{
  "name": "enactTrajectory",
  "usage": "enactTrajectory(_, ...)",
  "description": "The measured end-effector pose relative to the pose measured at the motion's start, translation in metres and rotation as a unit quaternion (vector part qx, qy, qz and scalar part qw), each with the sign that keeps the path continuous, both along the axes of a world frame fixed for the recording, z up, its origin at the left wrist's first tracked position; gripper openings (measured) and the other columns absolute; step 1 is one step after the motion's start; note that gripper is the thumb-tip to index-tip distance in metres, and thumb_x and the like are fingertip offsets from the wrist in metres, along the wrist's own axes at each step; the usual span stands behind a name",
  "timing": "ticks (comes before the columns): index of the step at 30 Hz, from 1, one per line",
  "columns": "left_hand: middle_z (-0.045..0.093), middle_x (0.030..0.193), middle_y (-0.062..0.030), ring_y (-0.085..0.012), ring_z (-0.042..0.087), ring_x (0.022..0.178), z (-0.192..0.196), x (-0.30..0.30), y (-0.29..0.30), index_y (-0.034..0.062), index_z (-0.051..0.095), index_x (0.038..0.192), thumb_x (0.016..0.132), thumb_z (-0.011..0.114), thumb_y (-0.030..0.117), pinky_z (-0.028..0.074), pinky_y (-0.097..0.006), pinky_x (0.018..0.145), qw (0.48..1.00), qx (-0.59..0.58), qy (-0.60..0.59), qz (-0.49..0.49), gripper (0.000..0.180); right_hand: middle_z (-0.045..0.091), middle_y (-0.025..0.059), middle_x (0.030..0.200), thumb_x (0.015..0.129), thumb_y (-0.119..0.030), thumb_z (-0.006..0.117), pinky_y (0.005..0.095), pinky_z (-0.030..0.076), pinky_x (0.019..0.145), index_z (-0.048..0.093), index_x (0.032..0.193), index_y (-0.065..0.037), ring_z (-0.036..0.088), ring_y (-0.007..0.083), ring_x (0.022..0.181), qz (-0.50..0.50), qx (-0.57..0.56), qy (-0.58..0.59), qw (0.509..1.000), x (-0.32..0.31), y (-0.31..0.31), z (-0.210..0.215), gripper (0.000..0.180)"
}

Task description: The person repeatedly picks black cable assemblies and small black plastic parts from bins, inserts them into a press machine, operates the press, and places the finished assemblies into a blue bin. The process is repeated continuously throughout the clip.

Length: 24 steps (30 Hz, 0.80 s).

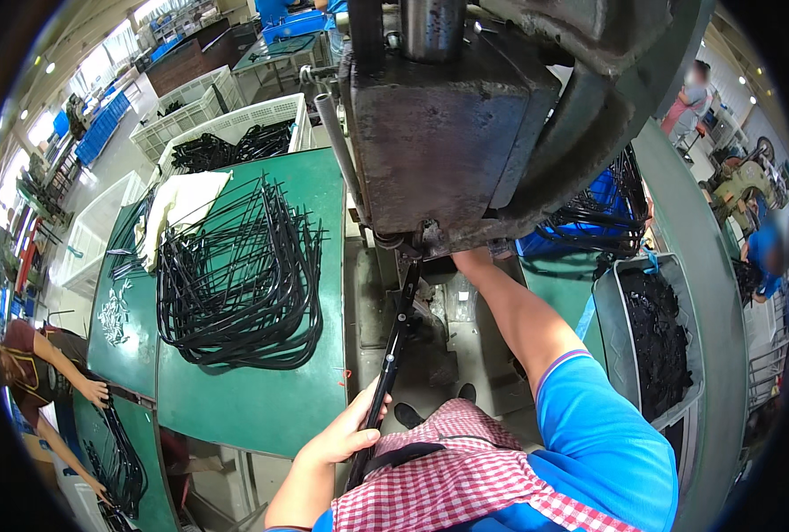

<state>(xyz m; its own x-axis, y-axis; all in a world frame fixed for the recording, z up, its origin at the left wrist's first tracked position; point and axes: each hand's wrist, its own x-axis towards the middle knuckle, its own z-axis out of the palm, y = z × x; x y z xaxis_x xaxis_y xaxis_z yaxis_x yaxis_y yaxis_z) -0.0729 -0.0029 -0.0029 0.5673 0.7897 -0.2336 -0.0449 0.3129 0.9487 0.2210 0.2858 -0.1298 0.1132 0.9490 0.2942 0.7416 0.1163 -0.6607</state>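
My left hand [352, 429] is closed around a long black metal bar [391, 359] with several small bright spots along it. The bar slants up from my apron, and its far end reaches under the head of a big grey press [439, 142]. My right hand [471, 258] goes in beneath the press head on its right side. Only the wrist part shows; its fingers are hidden by the machine, so what they touch cannot be seen.
A stack of bent black tube frames [239, 284] lies on the green table [235, 399] at left, beside a pale cloth [181, 208] and small metal pieces [114, 315]. At right stands a grey bin [620, 355] of black parts. A co-worker's hands [93, 390] handle black tubes at lower left.
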Motion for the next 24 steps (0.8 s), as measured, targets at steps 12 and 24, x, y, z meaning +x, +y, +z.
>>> enactTrajectory(12,0.041,0.120,-0.0040,-0.0156,0.041,0.104,0.001,-0.006,-0.001,0.0034,0.031,0.136,0.065,0.067,0.068,0.035,-0.030,0.093,1.000,0.002,0.022,0.009,0.103,0.068,0.0048,0.083,0.086,-0.021,0.066,0.0300,0.048,0.068,0.066,0.098,-0.004,0.062,0.0132,0.075,0.243,-0.065,0.258,0.933,-0.058,-0.102,0.150,0.021)
enactTrajectory(24,0.044,0.119,-0.0074,-0.0176,0.047,0.104,0.012,0.030,-0.022,0.0038,0.021,0.147,0.058,0.076,0.056,0.037,-0.031,0.091,0.988,-0.046,-0.003,0.146,0.117,0.048,0.0124,0.120,0.074,-0.040,0.071,0.0436,0.041,0.093,0.053,0.123,-0.010,0.048,0.0341,0.109,0.229,0.201,-0.044,0.951,-0.033,-0.131,0.146,0.060)
